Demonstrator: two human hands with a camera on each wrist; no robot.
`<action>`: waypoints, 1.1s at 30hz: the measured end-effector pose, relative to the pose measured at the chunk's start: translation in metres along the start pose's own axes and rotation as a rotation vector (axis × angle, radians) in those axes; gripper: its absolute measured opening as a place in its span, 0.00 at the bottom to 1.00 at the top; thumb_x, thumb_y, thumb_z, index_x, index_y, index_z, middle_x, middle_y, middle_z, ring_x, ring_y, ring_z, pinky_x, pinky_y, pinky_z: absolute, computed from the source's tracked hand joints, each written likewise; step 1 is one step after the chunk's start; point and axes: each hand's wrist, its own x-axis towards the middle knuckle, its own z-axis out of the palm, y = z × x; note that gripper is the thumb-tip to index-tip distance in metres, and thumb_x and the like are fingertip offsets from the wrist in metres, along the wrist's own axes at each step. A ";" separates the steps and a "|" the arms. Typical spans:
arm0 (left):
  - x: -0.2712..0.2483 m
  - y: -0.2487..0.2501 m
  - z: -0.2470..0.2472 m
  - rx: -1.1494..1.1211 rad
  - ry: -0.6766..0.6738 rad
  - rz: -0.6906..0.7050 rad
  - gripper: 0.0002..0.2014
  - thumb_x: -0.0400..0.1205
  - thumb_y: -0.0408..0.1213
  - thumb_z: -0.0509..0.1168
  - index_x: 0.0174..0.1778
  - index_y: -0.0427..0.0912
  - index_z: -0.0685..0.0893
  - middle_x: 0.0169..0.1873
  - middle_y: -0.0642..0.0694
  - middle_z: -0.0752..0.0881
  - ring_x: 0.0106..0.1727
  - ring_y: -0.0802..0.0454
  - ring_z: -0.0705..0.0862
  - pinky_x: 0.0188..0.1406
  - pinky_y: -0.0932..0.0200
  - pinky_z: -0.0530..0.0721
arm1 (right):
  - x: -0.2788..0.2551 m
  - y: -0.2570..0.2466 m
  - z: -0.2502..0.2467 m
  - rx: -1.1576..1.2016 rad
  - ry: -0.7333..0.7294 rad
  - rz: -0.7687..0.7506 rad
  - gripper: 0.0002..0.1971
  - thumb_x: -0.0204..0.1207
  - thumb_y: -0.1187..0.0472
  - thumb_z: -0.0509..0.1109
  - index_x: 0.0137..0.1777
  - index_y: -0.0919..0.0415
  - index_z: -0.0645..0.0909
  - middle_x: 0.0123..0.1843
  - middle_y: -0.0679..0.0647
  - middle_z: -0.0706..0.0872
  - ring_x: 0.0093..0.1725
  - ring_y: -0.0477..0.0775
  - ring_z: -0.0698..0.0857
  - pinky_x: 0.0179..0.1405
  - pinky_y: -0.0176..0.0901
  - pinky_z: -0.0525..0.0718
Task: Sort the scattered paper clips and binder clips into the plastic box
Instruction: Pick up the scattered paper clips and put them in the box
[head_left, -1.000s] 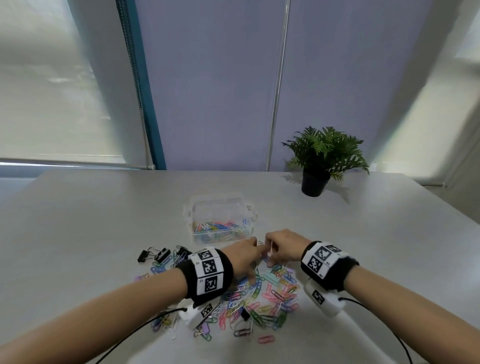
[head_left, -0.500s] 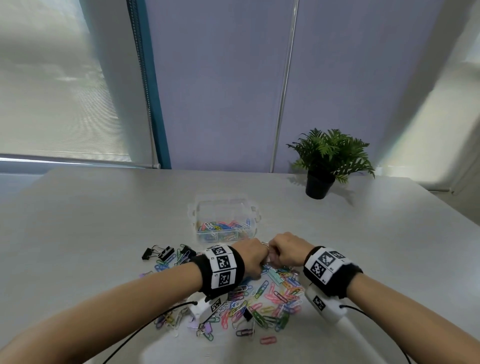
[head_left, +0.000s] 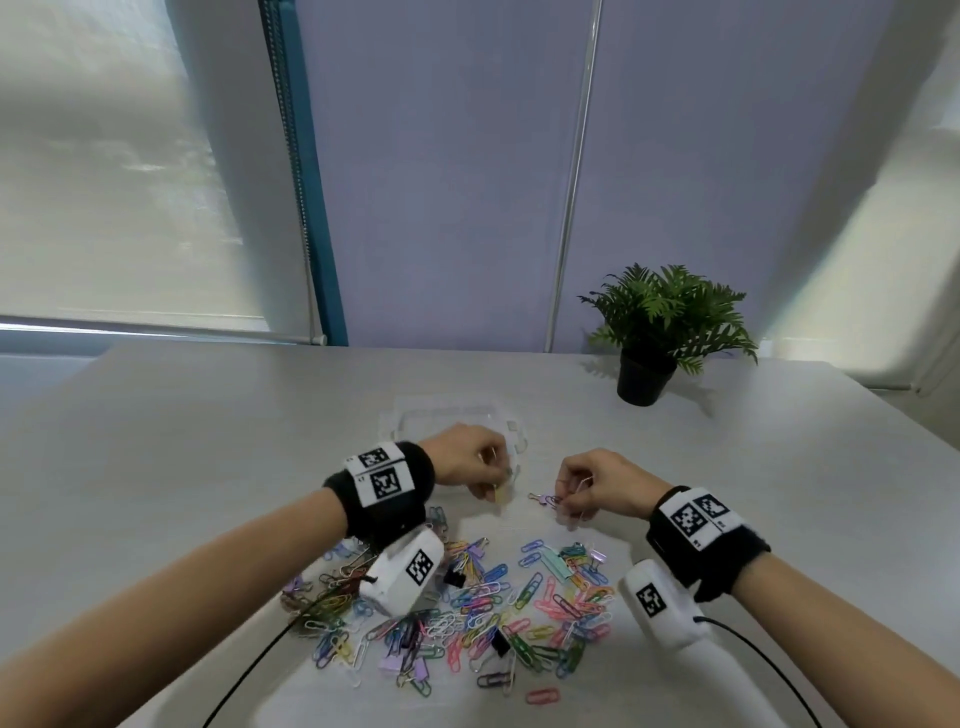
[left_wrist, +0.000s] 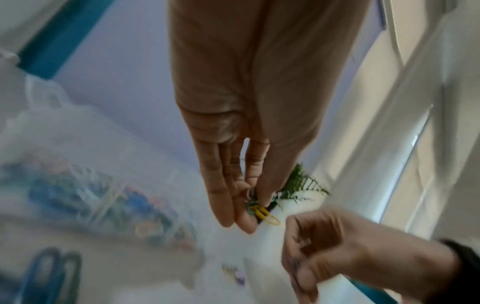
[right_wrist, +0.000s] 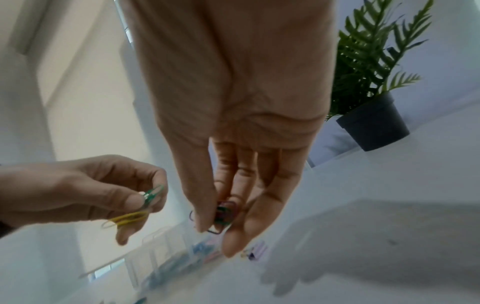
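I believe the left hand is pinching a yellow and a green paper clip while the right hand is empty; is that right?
Not quite: the right hand is not empty. The right wrist view shows its fingers pinching a small bunch of dark wire paper clips. The left hand does pinch the yellow paper clip and green paper clip.

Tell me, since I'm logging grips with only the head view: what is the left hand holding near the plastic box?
Observer: The left hand pinches a yellow paper clip and a green paper clip together.
Operator: And the right hand?
Observer: The right hand pinches a small bunch of clips, green and dark red among them.
Operator: Anything in the box?
Observer: The plastic box already holds clips, many of them blue, though the left wrist view is blurred.
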 end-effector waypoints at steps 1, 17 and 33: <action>0.001 -0.003 -0.012 -0.018 0.051 -0.007 0.04 0.80 0.30 0.65 0.40 0.42 0.78 0.38 0.45 0.84 0.27 0.60 0.85 0.35 0.67 0.87 | 0.000 -0.001 -0.002 0.048 0.000 -0.003 0.08 0.70 0.71 0.73 0.36 0.59 0.79 0.33 0.54 0.85 0.28 0.45 0.87 0.28 0.32 0.83; -0.004 -0.031 -0.048 0.359 0.150 -0.192 0.12 0.80 0.31 0.64 0.59 0.35 0.82 0.57 0.37 0.86 0.46 0.47 0.84 0.39 0.66 0.79 | 0.077 -0.063 0.002 0.165 0.186 -0.123 0.12 0.69 0.76 0.72 0.33 0.60 0.77 0.30 0.56 0.83 0.21 0.41 0.83 0.25 0.31 0.85; -0.028 0.029 0.034 0.497 -0.219 0.252 0.14 0.81 0.34 0.65 0.63 0.42 0.82 0.56 0.39 0.83 0.55 0.45 0.84 0.55 0.55 0.79 | -0.023 -0.023 -0.006 -0.609 -0.159 -0.050 0.19 0.71 0.58 0.74 0.61 0.61 0.77 0.61 0.58 0.82 0.59 0.55 0.80 0.55 0.43 0.77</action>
